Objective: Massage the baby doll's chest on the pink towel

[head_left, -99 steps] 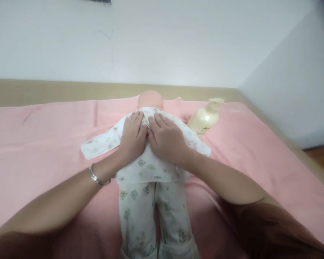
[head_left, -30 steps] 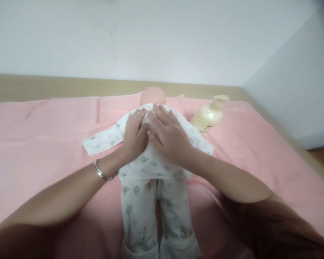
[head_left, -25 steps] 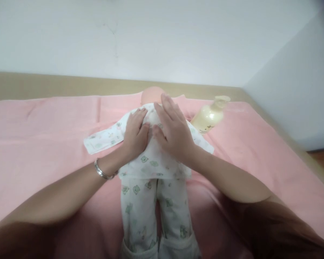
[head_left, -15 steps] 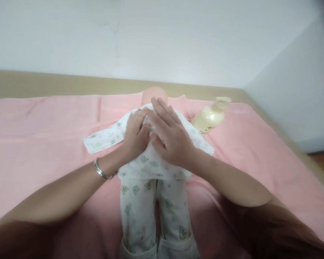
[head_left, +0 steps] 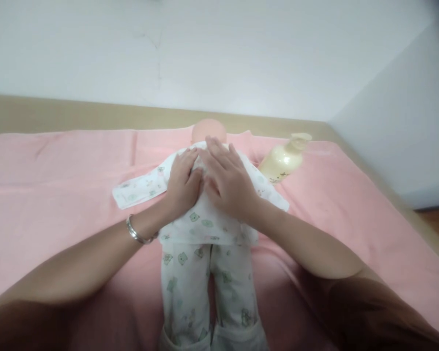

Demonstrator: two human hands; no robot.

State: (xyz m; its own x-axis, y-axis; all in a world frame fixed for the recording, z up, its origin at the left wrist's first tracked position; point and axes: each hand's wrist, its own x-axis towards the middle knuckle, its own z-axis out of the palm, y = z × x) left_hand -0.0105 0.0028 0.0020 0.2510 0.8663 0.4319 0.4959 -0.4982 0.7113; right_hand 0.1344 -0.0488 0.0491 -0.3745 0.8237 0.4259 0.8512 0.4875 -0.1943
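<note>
A baby doll (head_left: pixel 190 226) in a white shirt and trousers with small green and brown prints lies stretched out, its rounded bare head (head_left: pixel 208 129) at the far end. Flat on the left of its upper body rests my left hand (head_left: pixel 184 180), fingers extended; a silver bangle circles that wrist. My right hand (head_left: pixel 232 183) lies over the other side of the upper body, fingers stretched and slightly apart, the fingertips by the doll's head. The thumbs point toward each other near the middle of the shirt. Neither hand grips anything. The doll's face is out of sight.
Under the doll a pink sheet (head_left: pixel 66 180) covers a padded surface. A pale yellow pump bottle (head_left: pixel 283 158) leans or lies beyond the doll's right-side sleeve. A tan edge (head_left: pixel 95 111) runs along the white wall (head_left: pixel 219 58) at the back.
My right hand has come down a little on the doll, its fingertips now slightly lower and its fingers flatter. My left hand stays in about the same place.
</note>
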